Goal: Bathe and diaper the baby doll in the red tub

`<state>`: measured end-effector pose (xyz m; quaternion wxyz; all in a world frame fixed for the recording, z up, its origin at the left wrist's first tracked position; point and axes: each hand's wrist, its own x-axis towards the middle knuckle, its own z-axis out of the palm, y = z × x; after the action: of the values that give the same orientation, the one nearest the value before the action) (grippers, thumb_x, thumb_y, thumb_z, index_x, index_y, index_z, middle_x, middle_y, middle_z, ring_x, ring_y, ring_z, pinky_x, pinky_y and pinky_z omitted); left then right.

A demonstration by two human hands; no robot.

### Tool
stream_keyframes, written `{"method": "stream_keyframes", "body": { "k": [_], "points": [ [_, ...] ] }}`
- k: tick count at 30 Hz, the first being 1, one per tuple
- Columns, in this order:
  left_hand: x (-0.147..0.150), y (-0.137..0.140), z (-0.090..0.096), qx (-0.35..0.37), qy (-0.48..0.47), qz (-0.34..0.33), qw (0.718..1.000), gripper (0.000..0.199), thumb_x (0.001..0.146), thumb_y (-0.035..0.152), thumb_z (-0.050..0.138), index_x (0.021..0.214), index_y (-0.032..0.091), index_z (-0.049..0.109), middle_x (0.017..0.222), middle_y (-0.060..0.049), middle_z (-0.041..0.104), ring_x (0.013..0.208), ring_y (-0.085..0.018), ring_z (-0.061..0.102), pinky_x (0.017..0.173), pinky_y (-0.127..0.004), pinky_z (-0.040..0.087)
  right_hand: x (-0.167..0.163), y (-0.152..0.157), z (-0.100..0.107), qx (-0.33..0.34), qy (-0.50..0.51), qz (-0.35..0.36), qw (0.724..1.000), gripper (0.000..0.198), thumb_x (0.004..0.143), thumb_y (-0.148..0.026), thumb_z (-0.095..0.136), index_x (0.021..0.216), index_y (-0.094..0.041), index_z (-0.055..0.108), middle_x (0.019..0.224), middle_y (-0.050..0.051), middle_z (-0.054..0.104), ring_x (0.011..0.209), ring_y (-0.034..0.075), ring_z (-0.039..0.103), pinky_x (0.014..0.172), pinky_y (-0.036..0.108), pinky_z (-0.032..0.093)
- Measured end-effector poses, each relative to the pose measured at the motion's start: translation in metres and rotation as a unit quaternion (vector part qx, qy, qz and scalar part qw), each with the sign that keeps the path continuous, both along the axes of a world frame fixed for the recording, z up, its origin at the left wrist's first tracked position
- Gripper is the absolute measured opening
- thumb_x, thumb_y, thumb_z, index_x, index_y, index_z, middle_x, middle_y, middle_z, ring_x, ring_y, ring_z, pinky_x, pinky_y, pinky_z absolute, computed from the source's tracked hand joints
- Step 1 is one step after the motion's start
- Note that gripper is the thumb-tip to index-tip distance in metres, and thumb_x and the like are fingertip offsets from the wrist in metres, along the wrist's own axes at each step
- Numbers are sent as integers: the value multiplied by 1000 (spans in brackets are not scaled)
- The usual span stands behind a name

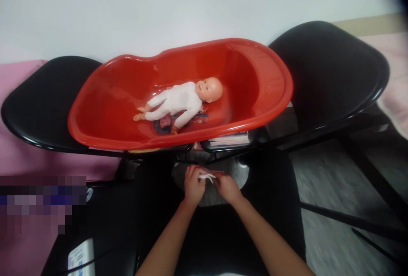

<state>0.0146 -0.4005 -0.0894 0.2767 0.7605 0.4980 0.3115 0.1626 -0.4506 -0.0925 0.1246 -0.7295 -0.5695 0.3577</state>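
My left hand [194,184] and my right hand [228,187] meet in front of me, both closed on a small white tissue-like piece [208,176]. Whether it is paper or cloth I cannot tell. Beyond my hands stands a red baby bathtub [270,102]. Inside it a bald baby doll [181,99] in a white bodysuit lies on its back, head to the right and bare feet to the left. Under the doll is a printed picture [165,123] with a dark-haired face, partly covered. Neither hand touches the tub or the doll.
The tub rests across black chair seats, one at left [38,102] and one at right [338,72]. Books or papers [228,139] show beneath its near rim. A black chair [270,182] is below my hands. At lower left lies a white box-like item [82,257] with a dark cable.
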Motion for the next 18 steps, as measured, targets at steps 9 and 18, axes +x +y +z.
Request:
{"method": "stream_keyframes", "body": {
  "k": [9, 18],
  "points": [
    [0, -1, -1, -14, 22, 7, 1000, 11, 79, 11, 52, 75, 20, 55, 84, -3, 54, 87, -20, 49, 80, -33, 39, -3, -1, 10, -27, -2, 29, 999, 60, 94, -56, 19, 90, -21, 67, 85, 11, 70, 82, 23, 66, 64, 29, 41],
    [2, -2, 3, -13, -63, -11, 998, 11, 80, 9, 50, 77, 19, 54, 86, -1, 53, 86, -16, 51, 79, -30, 41, -2, -7, -3, -29, -24, 70, 997, 20, 82, -31, 57, 99, -24, 67, 94, 7, 70, 90, 22, 65, 69, 26, 41]
  ]
}}
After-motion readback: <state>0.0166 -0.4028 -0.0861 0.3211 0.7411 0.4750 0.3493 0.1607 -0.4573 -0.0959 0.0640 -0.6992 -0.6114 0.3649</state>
